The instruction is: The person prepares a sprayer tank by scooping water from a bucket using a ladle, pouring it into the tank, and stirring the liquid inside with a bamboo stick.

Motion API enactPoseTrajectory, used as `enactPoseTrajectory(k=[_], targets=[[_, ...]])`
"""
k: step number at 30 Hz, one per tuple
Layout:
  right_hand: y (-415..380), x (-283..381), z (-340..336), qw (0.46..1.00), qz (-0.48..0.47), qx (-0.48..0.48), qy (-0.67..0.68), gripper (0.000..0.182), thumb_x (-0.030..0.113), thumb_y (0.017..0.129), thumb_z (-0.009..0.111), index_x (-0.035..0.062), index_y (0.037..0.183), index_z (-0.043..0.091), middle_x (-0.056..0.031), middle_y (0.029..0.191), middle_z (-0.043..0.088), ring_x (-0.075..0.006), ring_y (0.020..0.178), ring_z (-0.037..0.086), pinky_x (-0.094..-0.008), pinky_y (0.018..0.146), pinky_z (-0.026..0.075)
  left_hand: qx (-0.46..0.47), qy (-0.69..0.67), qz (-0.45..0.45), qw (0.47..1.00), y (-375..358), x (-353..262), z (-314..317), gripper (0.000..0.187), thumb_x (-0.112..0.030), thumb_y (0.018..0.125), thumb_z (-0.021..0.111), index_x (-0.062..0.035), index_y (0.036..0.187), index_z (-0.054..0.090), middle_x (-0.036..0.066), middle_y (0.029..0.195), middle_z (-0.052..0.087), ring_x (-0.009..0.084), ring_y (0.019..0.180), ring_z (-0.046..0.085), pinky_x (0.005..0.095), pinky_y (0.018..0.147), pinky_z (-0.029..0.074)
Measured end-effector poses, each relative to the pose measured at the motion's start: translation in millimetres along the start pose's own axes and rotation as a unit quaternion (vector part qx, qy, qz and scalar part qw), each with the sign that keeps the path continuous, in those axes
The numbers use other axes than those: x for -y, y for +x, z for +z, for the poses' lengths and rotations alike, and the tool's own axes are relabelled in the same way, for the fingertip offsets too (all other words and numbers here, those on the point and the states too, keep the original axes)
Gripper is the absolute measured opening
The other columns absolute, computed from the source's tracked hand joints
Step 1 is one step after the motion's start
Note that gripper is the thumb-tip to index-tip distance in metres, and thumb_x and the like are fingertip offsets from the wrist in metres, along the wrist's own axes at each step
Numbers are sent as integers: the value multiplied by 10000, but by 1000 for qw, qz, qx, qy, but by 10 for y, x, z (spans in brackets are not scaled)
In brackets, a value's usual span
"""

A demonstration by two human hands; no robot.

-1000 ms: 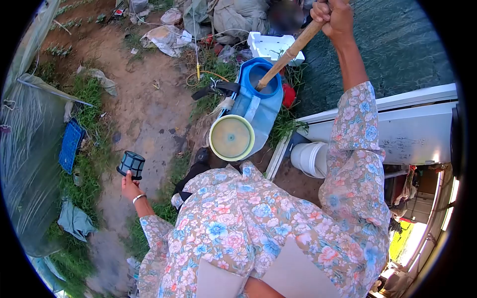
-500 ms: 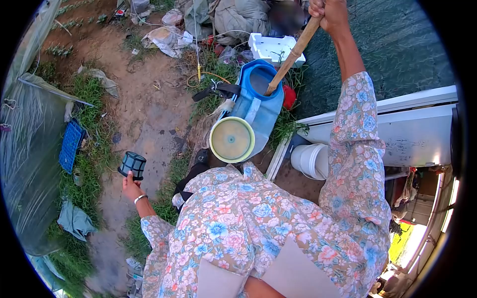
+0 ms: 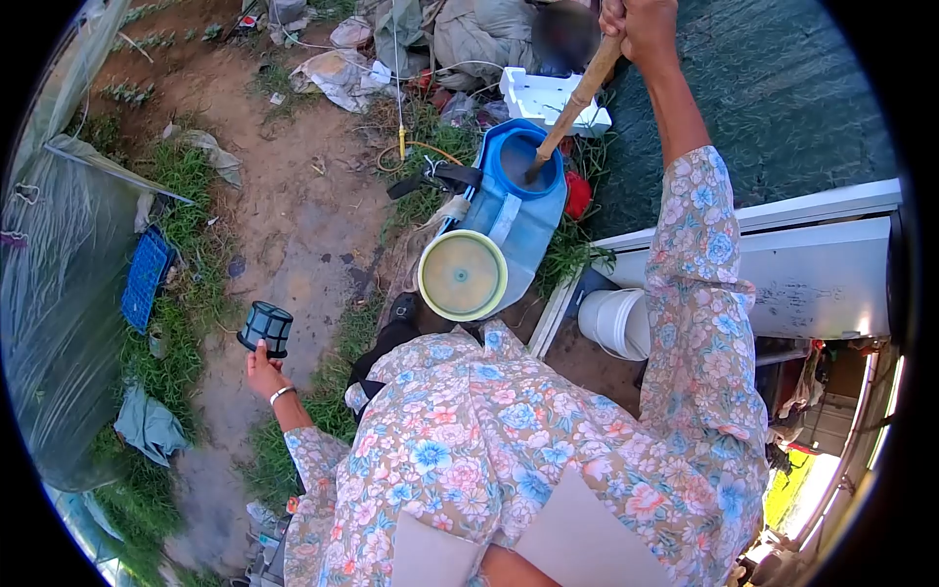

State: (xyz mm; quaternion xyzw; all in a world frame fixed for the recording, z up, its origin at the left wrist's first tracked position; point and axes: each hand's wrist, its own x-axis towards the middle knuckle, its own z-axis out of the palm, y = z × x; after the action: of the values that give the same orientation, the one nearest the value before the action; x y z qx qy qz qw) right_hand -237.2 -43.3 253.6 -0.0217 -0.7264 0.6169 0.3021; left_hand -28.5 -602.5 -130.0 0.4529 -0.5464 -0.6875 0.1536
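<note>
My left hand (image 3: 263, 374) holds a dark mesh strainer cup (image 3: 265, 329) by its rim, off to the left above the dirt path. My right hand (image 3: 641, 27) is wrapped round the top of a bamboo stick (image 3: 579, 98). The stick's lower end stands in the blue-rimmed opening of a blue tank (image 3: 528, 230), which has murky liquid inside. Nearer my body, a round pale-yellow-rimmed lid or basin (image 3: 462, 276) rests on the tank.
A white bucket (image 3: 616, 323) stands right of the tank. Beyond it lie a white foam tray (image 3: 548, 98) and a red object (image 3: 578, 196). A blue crate (image 3: 147, 279) leans in grass at the left, beside plastic sheeting (image 3: 78, 342). A cord with a yellow end (image 3: 402, 143) hangs ahead.
The stick's lower end has shifted slightly within the opening, and my right hand has moved a little left. The whole view has shifted slightly. Both hands keep their hold.
</note>
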Motion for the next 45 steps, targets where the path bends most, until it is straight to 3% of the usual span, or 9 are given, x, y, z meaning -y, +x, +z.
enactPoseTrajectory(k=[5, 14, 20, 23, 26, 32, 37, 42, 45], targets=[[131, -123, -112, 992, 44, 23, 115, 173, 118, 816, 553, 17, 680, 518, -15, 442, 406, -99, 323, 364, -258, 316, 327, 7, 9, -9, 1000, -99, -43, 3, 169, -120, 759, 707, -80, 783, 544, -32, 599, 508, 53, 428, 364, 194, 400, 325], [32, 21, -17, 996, -12, 6, 92, 161, 99, 807, 566, 30, 674, 508, -17, 459, 414, -100, 327, 359, -259, 315, 314, -13, 1, -20, 1000, -99, 25, -10, 218, -109, 748, 716, -45, 886, 558, -28, 625, 528, 52, 438, 373, 191, 403, 329], [88, 102, -36, 994, 89, 58, 13, 172, 103, 804, 566, 35, 661, 499, -12, 449, 406, -99, 329, 362, -257, 318, 323, -8, 6, -20, 1000, -127, -32, 34, 219, -104, 745, 717, -39, 886, 563, -23, 643, 548, 51, 443, 384, 188, 409, 343], [11, 199, 6, 1000, -9, 8, -8, 171, 115, 802, 564, 47, 667, 485, 0, 444, 386, -95, 333, 355, -250, 320, 319, -7, 8, -17, 1000, -114, -15, 44, 199, -108, 746, 717, -45, 864, 570, -24, 645, 553, 50, 444, 385, 187, 408, 343], [148, 92, -97, 992, 7, 6, 124, 172, 136, 808, 558, 59, 678, 476, 8, 447, 365, -96, 339, 350, -252, 319, 311, -14, 14, -14, 1000, -148, -50, 100, 168, -125, 760, 710, -88, 787, 549, -40, 610, 510, 53, 439, 380, 189, 405, 339], [189, 138, -251, 995, 84, 15, 49, 178, 178, 822, 544, 70, 698, 475, 10, 453, 346, -97, 335, 336, -256, 323, 309, 11, 14, -13, 1000, -134, -16, 96, 146, -121, 767, 700, -97, 781, 557, -45, 602, 497, 53, 447, 384, 190, 412, 345], [883, 20, -992, 950, 75, 145, 268, 204, 204, 824, 562, 87, 694, 456, 36, 450, 321, -75, 330, 310, -241, 323, 295, 11, 13, -17, 1000, -174, -138, 272, 127, -117, 769, 695, -80, 795, 577, -34, 617, 521, 53, 448, 384, 189, 415, 347], [247, 1306, -1014, 995, -11, -3, 100, 323, 272, 805, 557, 154, 548, 402, -1, 415, 389, -110, 319, 354, -255, 326, 353, 70, 1, -14, 997, -255, -319, 618, 111, -114, 776, 685, -58, 788, 589, -37, 611, 526, 46, 442, 381, 186, 418, 353], [815, 1663, -2190, 950, 73, 231, 198, 203, 16, 796, 578, 57, 624, 477, -25, 527, 447, -82, 453, 433, -201, 499, 362, 142, 19, 24, 989, -274, -441, 1034, 110, -110, 769, 692, -46, 809, 613, -25, 647, 566, 42, 461, 409, 186, 420, 352]])
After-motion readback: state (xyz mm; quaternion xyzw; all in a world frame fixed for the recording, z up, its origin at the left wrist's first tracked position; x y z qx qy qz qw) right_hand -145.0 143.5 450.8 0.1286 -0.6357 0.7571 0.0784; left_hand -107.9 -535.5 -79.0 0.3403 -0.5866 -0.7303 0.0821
